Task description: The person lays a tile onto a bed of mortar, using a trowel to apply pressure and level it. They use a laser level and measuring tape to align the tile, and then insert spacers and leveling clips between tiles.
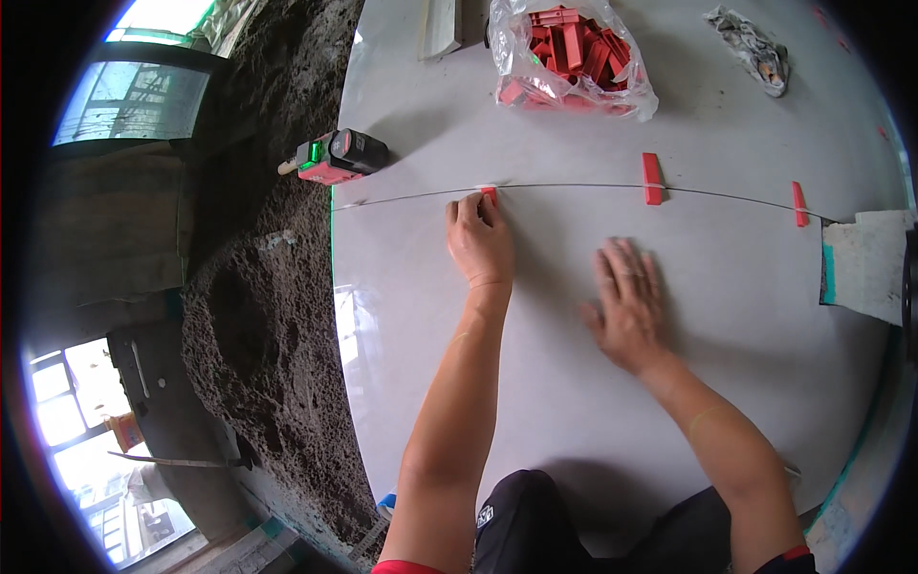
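My left hand [481, 244] pinches a small red tile-levelling wedge [490, 195] at the thin joint between two large pale grey floor tiles. A white clip [486, 187] shows at that joint, just beyond my fingertips. Further right, my right hand [629, 301] lies spread and palm down on the near tile [564, 411], holding nothing. Along the same joint, a second red wedge [652, 179] sits across the line beyond my right hand. Another red wedge [799, 204] stands across it near the right end.
A clear plastic bag [643, 96] full of red wedges lies on the far tile. Left of it, a laser level [335, 158] with a green light stands by the tile edge. Dark rough mortar [277, 354] borders the left side. A crumpled grey cloth [751, 48] lies far right.
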`<state>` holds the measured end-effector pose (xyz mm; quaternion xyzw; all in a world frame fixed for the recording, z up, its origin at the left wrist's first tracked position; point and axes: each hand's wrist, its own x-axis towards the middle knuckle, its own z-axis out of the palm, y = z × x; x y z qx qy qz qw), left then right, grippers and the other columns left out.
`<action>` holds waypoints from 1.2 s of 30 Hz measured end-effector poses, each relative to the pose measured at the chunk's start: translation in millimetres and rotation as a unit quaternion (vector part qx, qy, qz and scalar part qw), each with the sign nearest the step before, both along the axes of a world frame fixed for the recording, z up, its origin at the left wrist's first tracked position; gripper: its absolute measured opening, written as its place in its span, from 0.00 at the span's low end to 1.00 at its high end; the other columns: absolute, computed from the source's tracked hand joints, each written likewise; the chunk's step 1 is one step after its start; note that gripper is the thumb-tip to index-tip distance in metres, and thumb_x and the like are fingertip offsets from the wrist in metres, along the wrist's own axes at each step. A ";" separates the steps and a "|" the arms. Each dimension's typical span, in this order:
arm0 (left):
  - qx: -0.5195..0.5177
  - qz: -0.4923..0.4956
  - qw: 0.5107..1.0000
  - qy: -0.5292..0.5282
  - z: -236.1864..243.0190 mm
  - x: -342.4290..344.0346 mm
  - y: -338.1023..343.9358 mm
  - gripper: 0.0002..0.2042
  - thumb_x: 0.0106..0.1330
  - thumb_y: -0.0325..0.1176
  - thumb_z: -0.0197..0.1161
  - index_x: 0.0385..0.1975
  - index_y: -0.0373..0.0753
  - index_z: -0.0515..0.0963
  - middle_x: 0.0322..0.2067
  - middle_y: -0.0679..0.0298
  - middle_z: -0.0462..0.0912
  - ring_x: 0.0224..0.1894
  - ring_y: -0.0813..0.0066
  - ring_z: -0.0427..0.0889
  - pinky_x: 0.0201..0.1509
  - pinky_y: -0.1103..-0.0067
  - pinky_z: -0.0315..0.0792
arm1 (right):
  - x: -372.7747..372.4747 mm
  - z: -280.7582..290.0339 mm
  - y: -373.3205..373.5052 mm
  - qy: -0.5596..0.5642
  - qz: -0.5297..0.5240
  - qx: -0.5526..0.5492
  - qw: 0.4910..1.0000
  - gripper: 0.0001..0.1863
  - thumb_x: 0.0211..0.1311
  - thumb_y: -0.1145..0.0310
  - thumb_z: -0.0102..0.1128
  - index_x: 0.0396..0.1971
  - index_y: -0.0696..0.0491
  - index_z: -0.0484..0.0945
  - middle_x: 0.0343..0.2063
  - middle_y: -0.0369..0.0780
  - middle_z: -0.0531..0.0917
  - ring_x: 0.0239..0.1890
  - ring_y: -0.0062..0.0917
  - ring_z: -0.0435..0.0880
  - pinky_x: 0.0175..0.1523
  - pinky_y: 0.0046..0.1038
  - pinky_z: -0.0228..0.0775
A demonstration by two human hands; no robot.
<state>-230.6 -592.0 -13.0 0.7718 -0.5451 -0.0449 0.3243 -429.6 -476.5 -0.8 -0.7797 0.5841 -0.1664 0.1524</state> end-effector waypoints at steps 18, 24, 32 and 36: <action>0.131 -0.189 0.944 0.237 26.4 58.8 -14.4 0.20 0.60 0.21 0.58 0.54 0.32 0.69 0.44 0.54 0.83 0.41 0.64 0.84 0.44 0.74 0.78 | 122.3 -21.1 -107.2 -0.153 -0.056 -0.137 0.977 0.10 0.58 0.73 0.56 0.40 0.54 0.75 0.45 0.41 0.75 0.51 0.38 0.73 0.59 0.37 0.64; 0.214 -0.381 0.899 0.038 44.5 79.0 -18.7 0.39 0.50 0.19 0.69 0.66 0.37 0.61 0.60 0.54 0.64 0.52 0.64 0.77 0.52 0.73 0.76 | 126.3 -19.2 -112.9 -0.192 -0.081 -0.130 0.969 0.23 0.50 0.66 0.70 0.46 0.55 0.74 0.48 0.40 0.74 0.53 0.39 0.72 0.61 0.40 0.62; 0.117 -0.442 0.889 -0.012 39.5 76.2 -45.7 0.31 0.42 0.22 0.76 0.52 0.36 0.76 0.45 0.57 0.77 0.45 0.60 0.80 0.49 0.70 0.76 | 123.2 -22.1 -128.3 -0.163 -0.076 -0.125 0.976 0.19 0.48 0.67 0.71 0.41 0.53 0.79 0.45 0.38 0.75 0.53 0.37 0.70 0.62 0.38 0.62; 0.118 -0.431 0.894 -0.011 34.2 75.3 -50.4 0.23 0.41 0.22 0.76 0.42 0.37 0.82 0.36 0.59 0.80 0.38 0.61 0.80 0.43 0.71 0.76 | 122.7 -28.0 -129.4 -0.186 -0.073 -0.095 0.975 0.15 0.48 0.69 0.70 0.37 0.53 0.79 0.42 0.38 0.77 0.51 0.37 0.72 0.58 0.36 0.66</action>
